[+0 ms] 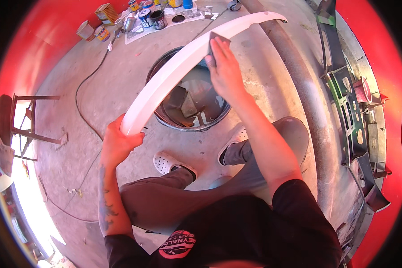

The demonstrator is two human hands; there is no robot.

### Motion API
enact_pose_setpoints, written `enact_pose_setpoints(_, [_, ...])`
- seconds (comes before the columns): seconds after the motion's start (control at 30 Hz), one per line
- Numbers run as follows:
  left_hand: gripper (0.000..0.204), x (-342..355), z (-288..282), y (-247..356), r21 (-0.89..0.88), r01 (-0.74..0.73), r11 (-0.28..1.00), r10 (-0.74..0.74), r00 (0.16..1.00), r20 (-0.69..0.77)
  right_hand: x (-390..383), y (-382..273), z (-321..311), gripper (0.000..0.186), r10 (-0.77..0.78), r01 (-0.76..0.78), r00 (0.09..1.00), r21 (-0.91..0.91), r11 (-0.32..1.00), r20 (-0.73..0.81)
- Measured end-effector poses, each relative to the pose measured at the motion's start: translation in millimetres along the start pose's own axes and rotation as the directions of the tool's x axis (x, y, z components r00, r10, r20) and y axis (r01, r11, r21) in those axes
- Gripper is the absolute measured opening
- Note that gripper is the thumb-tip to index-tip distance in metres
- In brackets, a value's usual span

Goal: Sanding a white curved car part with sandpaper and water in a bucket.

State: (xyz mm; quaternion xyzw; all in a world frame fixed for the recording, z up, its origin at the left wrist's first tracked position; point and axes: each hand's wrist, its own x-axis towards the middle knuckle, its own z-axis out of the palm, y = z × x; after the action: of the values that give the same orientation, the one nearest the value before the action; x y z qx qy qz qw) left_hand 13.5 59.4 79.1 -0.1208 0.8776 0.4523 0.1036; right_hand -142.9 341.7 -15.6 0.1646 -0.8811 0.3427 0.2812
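Observation:
A long white curved strip point(165, 78) runs diagonally from lower left to the top right. My left hand point(119, 145) is closed round its lower end. My right hand point(225, 73) presses a dark grey sheet, like sandpaper point(225, 41), against the upper half of the strip, fingers laid along it. Beneath the strip, a black bucket point(192, 128) holds murky water with dark sheets point(183, 100) in it.
Paint cans point(158, 20) and papers lie at the back. A cable point(78, 91) crosses the floor at left, near a metal stand point(33, 134). A large pipe point(310, 111) and dark panels point(353, 116) are at right. My clog-shod feet point(167, 163) flank the bucket's near side.

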Motion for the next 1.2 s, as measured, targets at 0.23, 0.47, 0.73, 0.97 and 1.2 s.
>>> enact_pose_setpoints(0.23, [0.043, -2.6, -3.3, 5.6, -0.058, 0.056, 0.997, -0.055, 0.998, 0.017, -10.5, -15.1, -0.5, 0.051, -0.039, 0.035, 0.998, 0.078, 0.996, 0.057])
enact_pose_setpoints(0.47, [0.046, 6.4, -2.0, -1.2, -0.122, 0.101, 0.987, -0.091, 0.992, 0.090, 26.6, 44.9, 20.3, 0.053, 0.234, -0.224, 0.972, 0.195, 0.955, -0.034])
enact_pose_setpoints(0.73, [0.044, 5.0, -7.0, -5.8, -0.245, 0.183, 0.952, -0.156, 0.980, 0.126, -107.8, -136.5, 29.1, 0.068, -0.224, 0.115, 0.945, 0.395, 0.912, 0.240])
enact_pose_setpoints(0.97, [0.042, 3.1, -7.4, 0.1, -0.219, 0.157, 0.963, -0.132, 0.984, 0.124, -54.6, -70.9, 11.9, 0.065, -0.159, 0.142, 0.971, 0.101, 0.985, 0.177])
enact_pose_setpoints(1.2, [0.040, 1.5, -8.0, 0.2, -0.150, 0.130, 0.980, -0.116, 0.988, 0.102, -79.2, -130.5, -13.5, 0.062, -0.339, 0.328, 0.881, 0.091, 0.940, 0.330])
